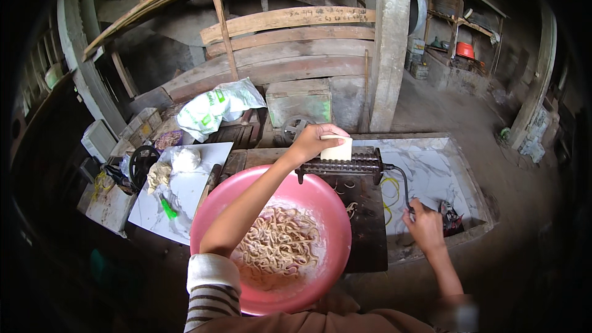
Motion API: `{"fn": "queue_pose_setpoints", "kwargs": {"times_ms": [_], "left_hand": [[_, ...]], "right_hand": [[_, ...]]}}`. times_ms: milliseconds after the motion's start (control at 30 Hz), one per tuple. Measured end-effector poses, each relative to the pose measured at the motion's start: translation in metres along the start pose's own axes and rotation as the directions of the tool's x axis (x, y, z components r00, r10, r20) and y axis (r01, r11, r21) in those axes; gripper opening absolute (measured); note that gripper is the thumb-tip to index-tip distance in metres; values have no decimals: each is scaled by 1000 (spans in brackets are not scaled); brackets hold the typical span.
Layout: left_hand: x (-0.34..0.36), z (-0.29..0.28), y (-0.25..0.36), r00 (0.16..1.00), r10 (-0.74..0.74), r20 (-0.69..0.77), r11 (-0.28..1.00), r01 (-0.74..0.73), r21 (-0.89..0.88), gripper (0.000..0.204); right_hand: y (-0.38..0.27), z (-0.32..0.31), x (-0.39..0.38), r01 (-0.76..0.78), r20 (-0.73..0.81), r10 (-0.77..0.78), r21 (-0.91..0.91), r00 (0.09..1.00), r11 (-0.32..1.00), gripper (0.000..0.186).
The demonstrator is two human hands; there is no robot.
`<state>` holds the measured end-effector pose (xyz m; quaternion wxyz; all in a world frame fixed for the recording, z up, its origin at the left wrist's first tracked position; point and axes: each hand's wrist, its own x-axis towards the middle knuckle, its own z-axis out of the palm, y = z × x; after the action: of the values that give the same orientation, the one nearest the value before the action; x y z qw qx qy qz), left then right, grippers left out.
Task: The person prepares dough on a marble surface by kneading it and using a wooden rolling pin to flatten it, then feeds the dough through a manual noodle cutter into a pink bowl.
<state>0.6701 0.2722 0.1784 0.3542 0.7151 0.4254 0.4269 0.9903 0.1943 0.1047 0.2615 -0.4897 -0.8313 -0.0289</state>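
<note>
**A good heap of noodles cut, one block of dough on the rollers**

The shed itself is all rough timber, with heavy planks (290,21) stacked along the back wall and a thick post (390,49) beside them. In front of the person stands a marble-patterned work surface (431,172), and on a dark board (367,222) sits the big pink basin (327,209). It already holds a fair pile of cut noodles (277,248), floury and tangled, so I would judge much of the work done. A few stray strands (350,208) lie on the board under the machine.

The ridged noodle cutter (339,165) lies across the basin's far rim. The left hand (313,140) is up on top of it, its fingers closed over a pale block of dough (338,148) and pressing it onto the rollers. That piece looks barely started. The right hand (425,225) is down at the end of the bent crank handle (399,182), fingers curled round the grip.

Off to the left, on a white slab (185,194), wait more dough lumps (176,163), so there seems to be cutting left. A small green tool (168,208) lies by them.
</note>
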Motion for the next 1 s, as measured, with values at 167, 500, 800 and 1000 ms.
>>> {"fn": "queue_pose_setpoints", "kwargs": {"times_ms": [167, 500, 800, 1000], "left_hand": [[-11, 9, 9, 985, 106, -138, 990, -93, 103, 18], [-100, 98, -34, 947, -321, -3, 558, 187, -808, 33], [-45, 108, -51, 833, -547, -85, -180, -216, -960, 40], [-33, 110, -57, 810, -566, -150, -210, -318, -924, 43]], "right_hand": [[1, -38, 19, 178, -133, -198, -147, 971, 973, 23], [5, -61, 78, 264, -292, -388, -386, 874, 884, 21], [9, -57, 138, 216, -437, -432, -461, 789, 861, 18], [23, -37, 176, 210, -492, -401, -398, 773, 893, 16]]}}
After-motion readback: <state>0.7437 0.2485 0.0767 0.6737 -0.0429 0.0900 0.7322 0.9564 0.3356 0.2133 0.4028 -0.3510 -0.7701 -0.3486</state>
